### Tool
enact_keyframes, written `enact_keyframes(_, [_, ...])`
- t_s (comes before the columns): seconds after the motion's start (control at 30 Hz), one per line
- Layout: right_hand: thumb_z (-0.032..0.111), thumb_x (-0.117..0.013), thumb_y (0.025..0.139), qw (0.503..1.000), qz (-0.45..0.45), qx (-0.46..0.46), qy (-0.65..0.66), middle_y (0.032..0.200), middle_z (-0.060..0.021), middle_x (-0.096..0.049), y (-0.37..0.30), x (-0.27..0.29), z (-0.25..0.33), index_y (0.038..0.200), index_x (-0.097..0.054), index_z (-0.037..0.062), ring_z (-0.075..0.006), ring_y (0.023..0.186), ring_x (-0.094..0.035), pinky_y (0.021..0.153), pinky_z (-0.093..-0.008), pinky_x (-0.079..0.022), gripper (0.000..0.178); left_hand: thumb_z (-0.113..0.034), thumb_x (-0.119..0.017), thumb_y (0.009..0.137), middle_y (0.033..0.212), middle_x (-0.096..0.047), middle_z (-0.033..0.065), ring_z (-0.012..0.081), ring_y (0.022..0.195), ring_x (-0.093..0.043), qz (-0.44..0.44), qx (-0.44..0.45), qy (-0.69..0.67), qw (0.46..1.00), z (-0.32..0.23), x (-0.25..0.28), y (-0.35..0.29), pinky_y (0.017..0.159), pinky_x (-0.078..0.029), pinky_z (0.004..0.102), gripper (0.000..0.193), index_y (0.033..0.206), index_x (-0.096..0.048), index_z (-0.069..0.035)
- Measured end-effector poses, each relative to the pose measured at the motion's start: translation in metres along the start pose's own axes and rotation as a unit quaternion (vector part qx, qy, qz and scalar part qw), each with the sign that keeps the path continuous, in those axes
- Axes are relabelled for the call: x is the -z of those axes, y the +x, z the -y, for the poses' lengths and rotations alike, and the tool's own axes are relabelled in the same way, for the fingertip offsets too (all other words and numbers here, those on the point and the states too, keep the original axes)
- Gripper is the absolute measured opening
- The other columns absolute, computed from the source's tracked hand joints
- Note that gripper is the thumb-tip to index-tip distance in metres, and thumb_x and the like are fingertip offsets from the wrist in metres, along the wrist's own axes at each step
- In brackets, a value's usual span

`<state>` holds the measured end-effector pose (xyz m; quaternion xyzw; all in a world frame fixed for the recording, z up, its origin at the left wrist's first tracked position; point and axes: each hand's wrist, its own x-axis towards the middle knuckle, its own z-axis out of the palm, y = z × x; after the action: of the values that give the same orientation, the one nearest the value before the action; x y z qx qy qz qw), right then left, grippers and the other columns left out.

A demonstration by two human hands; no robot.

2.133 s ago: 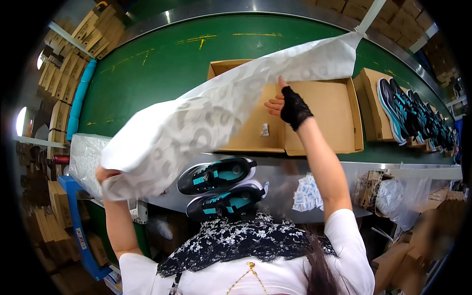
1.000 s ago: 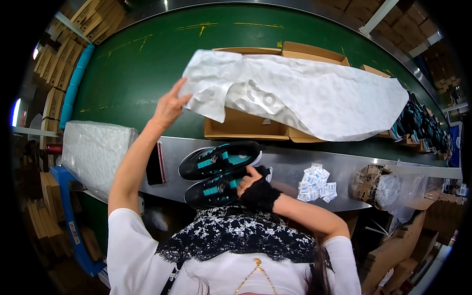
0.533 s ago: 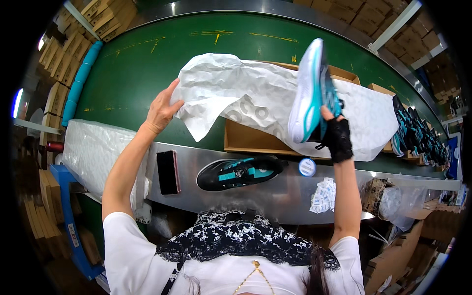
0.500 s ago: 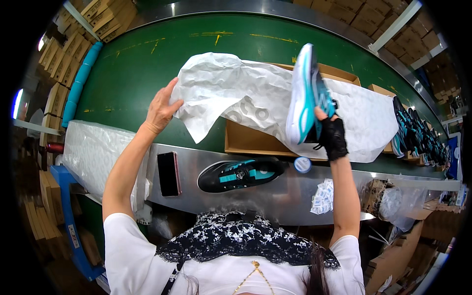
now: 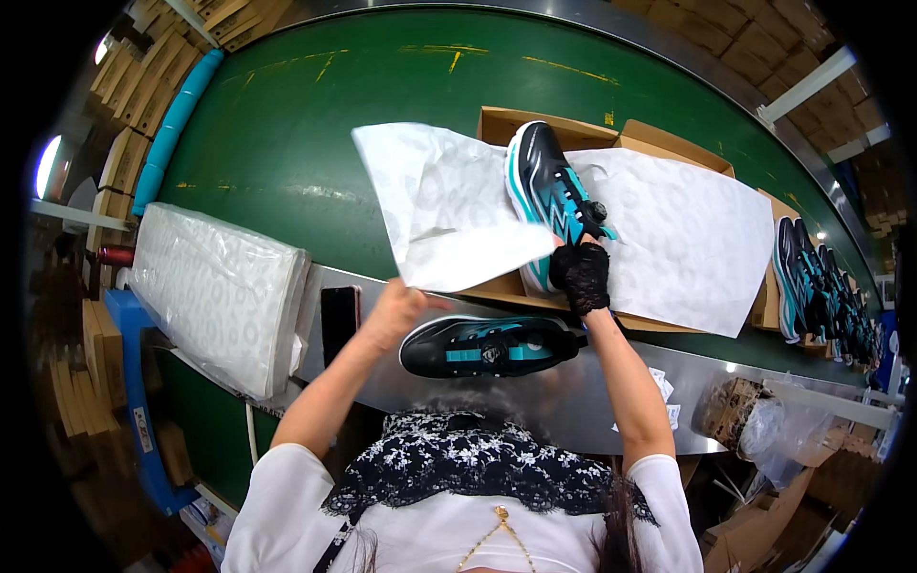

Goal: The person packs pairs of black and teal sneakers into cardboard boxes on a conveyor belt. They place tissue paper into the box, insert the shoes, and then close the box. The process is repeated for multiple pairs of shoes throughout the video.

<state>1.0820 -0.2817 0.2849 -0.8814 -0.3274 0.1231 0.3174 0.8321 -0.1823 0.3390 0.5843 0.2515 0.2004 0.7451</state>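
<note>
My right hand (image 5: pixel 582 275), in a black lace fingerless glove, grips a black and teal sneaker (image 5: pixel 546 186) at its heel end. The shoe lies toe away from me on white wrapping paper (image 5: pixel 435 181), over an open brown shoebox (image 5: pixel 683 151). At the paper's near left corner is my left hand (image 5: pixel 396 310), its thumb stretched apart from the fingers; the fingertips touch or nearly touch the paper. The paper's near edge is lifted and folded over. Between me and the box, a second black and teal sneaker (image 5: pixel 487 346) lies on the metal ledge, toe to the left.
A plastic-covered stack of white paper (image 5: pixel 215 296) is at the left, beside a dark phone (image 5: pixel 340 320). Small white packets (image 5: pixel 666 399) lie partly behind my right forearm. More sneakers (image 5: pixel 812 277) line the right of the green belt (image 5: pixel 277 143).
The sneaker in my right hand has come down from upright onto the paper, slightly left. My left hand has moved nearer and right, from the paper's left edge to its near corner.
</note>
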Motion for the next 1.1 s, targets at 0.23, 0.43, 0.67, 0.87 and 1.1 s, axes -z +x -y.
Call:
enact_keyframes(0.23, [0.041, -0.057, 0.076, 0.999, 0.021, -0.017, -0.037, 0.075, -0.0225, -0.059, -0.014, -0.007, 0.034, 0.076, -0.055, -0.0018, -0.038, 0.074, -0.056, 0.073, -0.0433, -0.041, 0.043, -0.03, -0.048, 0.088, 0.111, -0.052, 0.0108, 0.0232, 0.097, -0.053, -0.207, 0.053, -0.218, 0.952, -0.021, -0.061, 0.073, 0.083, -0.045, 0.0388, 0.039, 0.116, -0.043, -0.003])
enact_keyframes(0.43, [0.027, -0.066, 0.073, 0.975, -0.145, 0.008, 0.17, 0.081, -0.0158, -0.062, 0.023, -0.002, -0.041, 0.09, -0.058, -0.0049, -0.0271, 0.073, -0.057, 0.069, -0.0347, -0.043, 0.037, -0.011, -0.064, 0.071, 0.093, -0.06, 0.0114, 0.0219, 0.086, -0.059, -0.107, 0.116, -0.218, 0.963, -0.06, 0.027, 0.052, 0.08, -0.049, 0.0377, 0.031, 0.098, -0.054, 0.0])
enact_keyframes(0.67, [0.023, -0.066, 0.075, 0.878, -0.035, -0.112, 0.465, 0.077, -0.0027, -0.06, 0.012, 0.0, -0.018, 0.083, -0.062, -0.0017, -0.0117, 0.066, -0.051, 0.063, -0.0257, -0.042, 0.027, -0.008, -0.063, 0.068, 0.076, -0.061, 0.0109, 0.0204, 0.068, -0.062, -0.147, 0.12, -0.131, 0.973, -0.081, 0.13, 0.04, 0.066, -0.053, 0.0334, 0.016, 0.079, -0.06, 0.002])
enact_keyframes(0.87, [0.035, -0.065, 0.071, 0.952, 0.192, -0.123, 0.204, 0.065, -0.0186, -0.057, 0.012, -0.029, 0.019, 0.07, -0.059, -0.0041, -0.0251, 0.065, -0.056, 0.062, -0.0355, -0.044, 0.04, -0.013, -0.062, 0.072, 0.082, -0.061, 0.0095, 0.0186, 0.078, -0.061, 0.074, 0.031, -0.104, 0.991, -0.131, 0.023, 0.068, 0.069, -0.051, 0.0313, 0.021, 0.087, -0.058, 0.001])
enact_keyframes(1.1, [0.032, -0.059, 0.073, 0.952, 0.046, 0.296, 0.054, 0.09, -0.0178, -0.059, -0.059, 0.031, 0.005, 0.087, -0.058, 0.0014, -0.0346, 0.087, -0.053, 0.073, -0.0432, -0.041, 0.034, -0.032, -0.057, 0.081, 0.132, -0.037, 0.0152, 0.0281, 0.119, -0.038, 0.1, -0.122, 0.336, 0.929, -0.008, -0.058, 0.12, 0.095, -0.032, 0.0394, 0.051, 0.123, -0.044, -0.005])
